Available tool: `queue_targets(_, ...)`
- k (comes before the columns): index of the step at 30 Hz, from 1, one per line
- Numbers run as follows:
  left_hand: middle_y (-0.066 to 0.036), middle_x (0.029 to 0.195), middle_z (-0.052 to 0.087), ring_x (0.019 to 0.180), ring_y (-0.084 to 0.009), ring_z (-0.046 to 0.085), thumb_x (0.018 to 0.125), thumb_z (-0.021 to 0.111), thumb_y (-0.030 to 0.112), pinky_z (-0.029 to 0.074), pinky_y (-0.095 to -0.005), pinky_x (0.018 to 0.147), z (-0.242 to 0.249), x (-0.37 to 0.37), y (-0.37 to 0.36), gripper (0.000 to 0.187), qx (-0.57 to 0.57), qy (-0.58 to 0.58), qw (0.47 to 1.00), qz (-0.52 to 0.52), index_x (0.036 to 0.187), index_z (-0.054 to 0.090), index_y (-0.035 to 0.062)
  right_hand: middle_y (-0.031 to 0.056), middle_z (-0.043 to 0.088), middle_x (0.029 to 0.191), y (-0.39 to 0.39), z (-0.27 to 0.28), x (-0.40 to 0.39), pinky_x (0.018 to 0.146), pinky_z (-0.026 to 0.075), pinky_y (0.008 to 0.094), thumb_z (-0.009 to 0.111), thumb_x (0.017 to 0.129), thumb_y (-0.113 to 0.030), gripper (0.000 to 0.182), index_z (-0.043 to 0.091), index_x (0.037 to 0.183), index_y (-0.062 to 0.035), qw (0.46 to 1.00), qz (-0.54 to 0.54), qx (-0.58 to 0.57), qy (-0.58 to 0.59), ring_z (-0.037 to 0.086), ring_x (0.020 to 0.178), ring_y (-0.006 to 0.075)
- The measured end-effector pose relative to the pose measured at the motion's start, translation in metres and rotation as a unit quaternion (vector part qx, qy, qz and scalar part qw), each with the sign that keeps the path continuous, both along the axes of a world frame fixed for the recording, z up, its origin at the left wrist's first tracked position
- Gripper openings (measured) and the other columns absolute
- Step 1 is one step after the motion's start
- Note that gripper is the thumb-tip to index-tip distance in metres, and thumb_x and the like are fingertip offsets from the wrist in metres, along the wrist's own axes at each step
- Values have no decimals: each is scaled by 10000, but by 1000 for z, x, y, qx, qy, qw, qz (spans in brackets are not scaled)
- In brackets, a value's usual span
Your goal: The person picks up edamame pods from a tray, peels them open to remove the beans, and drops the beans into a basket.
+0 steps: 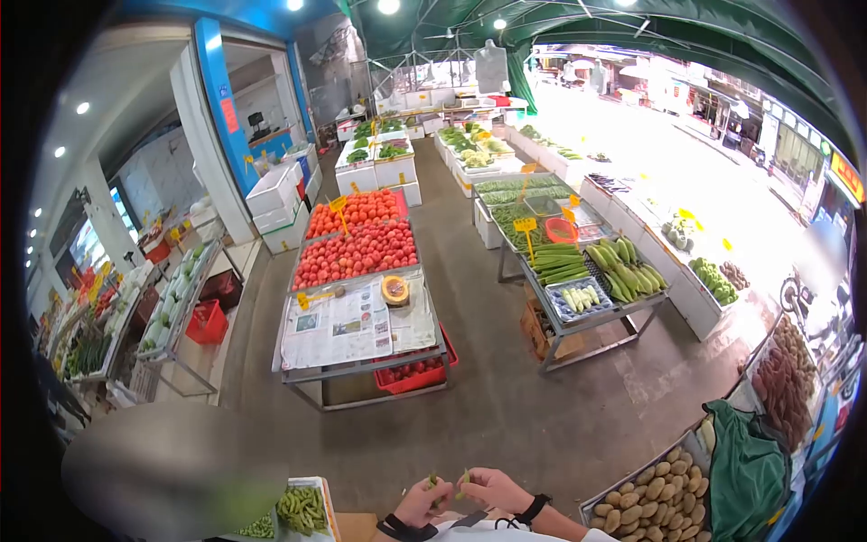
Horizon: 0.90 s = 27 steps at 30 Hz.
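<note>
At the bottom middle, my left hand [423,502] and my right hand [495,489] are close together, fingers pinched. A small green pod piece [433,480] shows between the left fingertips, and another green pod piece [464,479] shows at the right fingertips. Both wrists wear dark bands. To the left of my hands, a white box holds a heap of green pods [302,509], with smaller shelled green beans [259,527] beside them. A large blurred patch covers the area left of that box.
Ahead stands a table with tomatoes [352,251], newspaper [348,318] and a cut pumpkin [395,290]. A second table carries green gourds [623,269]. Potatoes [652,497] and a green cloth [748,461] are at lower right. A red crate [414,373] sits beneath the tomato table.
</note>
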State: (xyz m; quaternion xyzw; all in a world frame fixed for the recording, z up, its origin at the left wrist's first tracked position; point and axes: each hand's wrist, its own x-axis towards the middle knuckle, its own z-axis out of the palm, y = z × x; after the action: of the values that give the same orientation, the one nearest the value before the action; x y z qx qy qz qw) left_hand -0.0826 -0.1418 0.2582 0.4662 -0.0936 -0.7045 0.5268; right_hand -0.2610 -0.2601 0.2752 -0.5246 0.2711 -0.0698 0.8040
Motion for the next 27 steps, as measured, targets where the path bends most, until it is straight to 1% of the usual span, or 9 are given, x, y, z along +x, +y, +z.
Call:
queue_targets(3, -9, 740, 565, 544, -71, 466, 888, 633, 116, 313, -196, 448, 15, -27, -18, 81, 20, -36, 999, 17, 917, 596, 50, -49, 583, 806, -8, 10, -12, 555, 384, 177, 581, 927, -138, 175, 600, 1062, -29, 998, -58, -34, 6, 483, 653, 16)
queue_targets(6, 6, 755, 569, 560, -61, 470, 885, 650, 125, 320, -193, 464, 13, -46, -31, 140, -2, -97, 995, 7, 989, 612, 39, -47, 589, 811, -16, 1, -25, 558, 387, 175, 595, 925, -145, 194, 597, 1076, -23, 993, -103, -43, -34, 486, 650, 19)
queue_targets(9, 21, 764, 573, 583, -50, 482, 872, 670, 123, 337, -189, 484, 8, -56, -42, 152, -36, -130, 991, -8, 987, 617, 41, -28, 604, 810, -25, -4, -39, 568, 404, 177, 601, 926, -154, 203, 600, 1072, -13, 994, -107, -19, -30, 513, 664, 30)
queue_targets(15, 28, 722, 558, 563, -42, 473, 866, 651, 96, 354, -188, 479, 31, -69, -70, 97, -48, -289, 956, -18, 942, 609, 54, 17, 629, 806, -37, 0, -55, 606, 473, 196, 586, 924, -129, 165, 628, 1000, 12, 985, -147, 34, -83, 561, 671, 56)
queue_targets(19, 46, 735, 541, 661, -28, 463, 858, 652, 105, 393, -197, 559, 31, -74, -77, 91, -109, -379, 919, -15, 911, 622, 37, 36, 640, 799, -44, 8, -58, 612, 499, 213, 583, 915, -103, 153, 640, 975, 25, 985, -161, -49, -43, 592, 676, 74)
queue_targets(20, 37, 762, 561, 691, -36, 479, 859, 650, 105, 414, -204, 591, 29, -74, -79, 111, -121, -389, 913, -11, 932, 624, 26, 42, 644, 798, -46, 11, -57, 610, 504, 217, 583, 912, -92, 147, 644, 968, 29, 982, -167, -78, -33, 601, 677, 79)
queue_targets(22, 25, 803, 596, 721, -42, 505, 841, 683, 109, 434, -214, 625, 29, -76, -80, 144, -98, -341, 935, 21, 935, 630, 14, 48, 652, 802, -46, 10, -54, 617, 513, 217, 583, 905, -72, 135, 646, 951, 38, 977, -198, -28, -67, 614, 689, 86)
queue_targets(23, 55, 724, 552, 612, -12, 454, 856, 667, 79, 351, -180, 516, 29, -78, -82, 75, -132, -366, 920, 40, 907, 630, 39, 47, 652, 797, -49, 12, -52, 618, 513, 216, 585, 902, -68, 132, 648, 943, 40, 979, -194, -33, -60, 613, 685, 85)
queue_targets(27, 36, 766, 594, 675, -22, 488, 849, 671, 77, 388, -184, 577, 43, -75, -82, 80, -125, -387, 913, 31, 898, 631, 28, 34, 644, 765, -52, 13, -49, 598, 486, 202, 600, 888, -64, 112, 652, 890, 35, 979, -188, -40, -73, 584, 658, 67)
